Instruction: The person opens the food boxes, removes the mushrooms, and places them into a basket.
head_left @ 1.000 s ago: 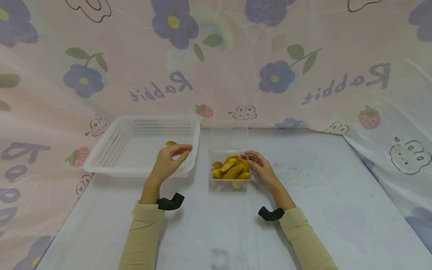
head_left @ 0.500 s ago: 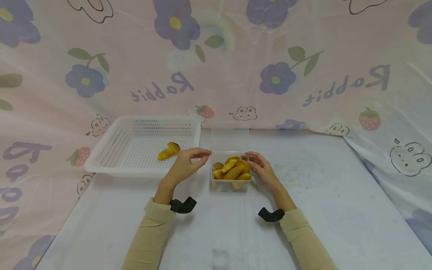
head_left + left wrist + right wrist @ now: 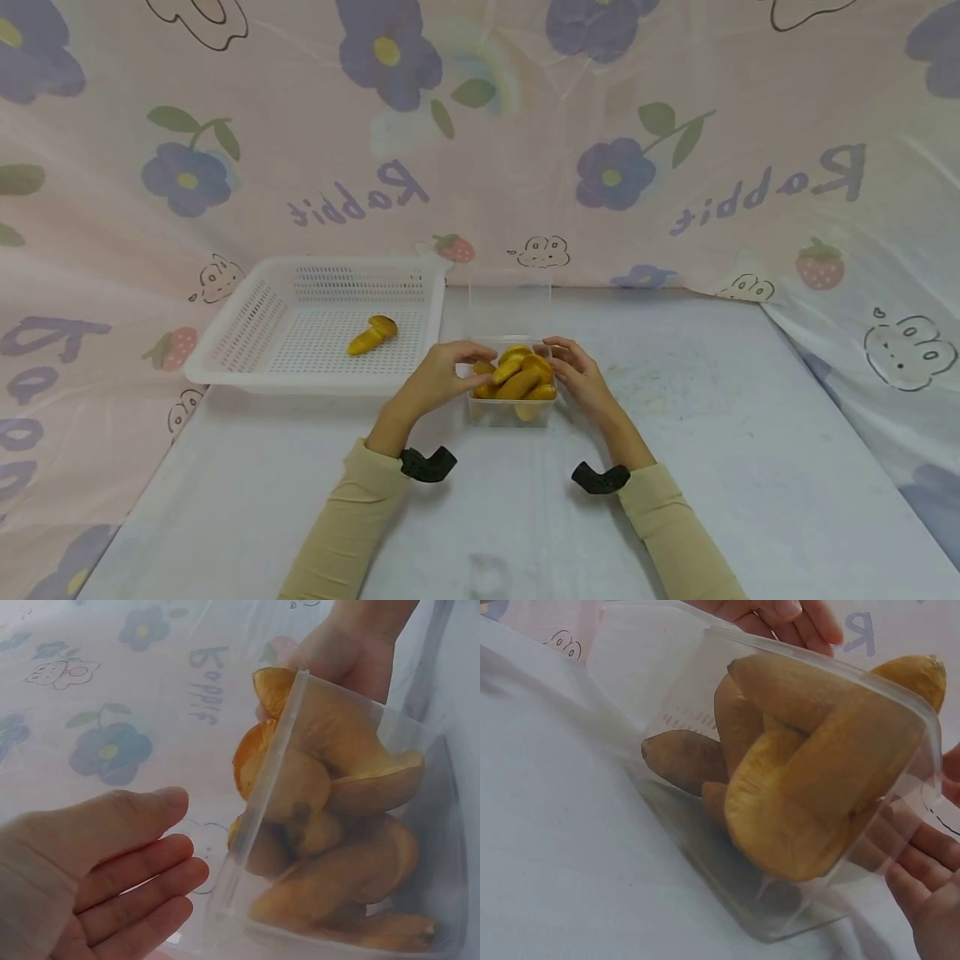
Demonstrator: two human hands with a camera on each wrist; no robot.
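Note:
A clear plastic container [image 3: 510, 410] heaped with several yellow-brown pieces [image 3: 519, 379] stands mid-table. My right hand [image 3: 566, 367] holds its right side, thumb near the far rim and fingers on the wall. My left hand [image 3: 465, 371] is at the container's left rim, fingers relaxed and holding nothing. In the left wrist view the left hand [image 3: 180, 840] lies just beside the container wall [image 3: 262, 817], with the right hand [image 3: 352, 645] behind the pieces [image 3: 337, 825]. The right wrist view shows the pieces [image 3: 817, 787] through the wall and the right hand's fingers [image 3: 922, 885] against it.
A white perforated basket [image 3: 300, 379] sits to the left, holding one yellow-brown piece [image 3: 372, 333]. The container's clear lid [image 3: 510, 304] stands up behind it. A flower-printed sheet [image 3: 675, 167] forms the backdrop and drapes down both table sides.
My left hand has let go of a piece in the basket and moved right to the container's left rim. The right hand and container have stayed put.

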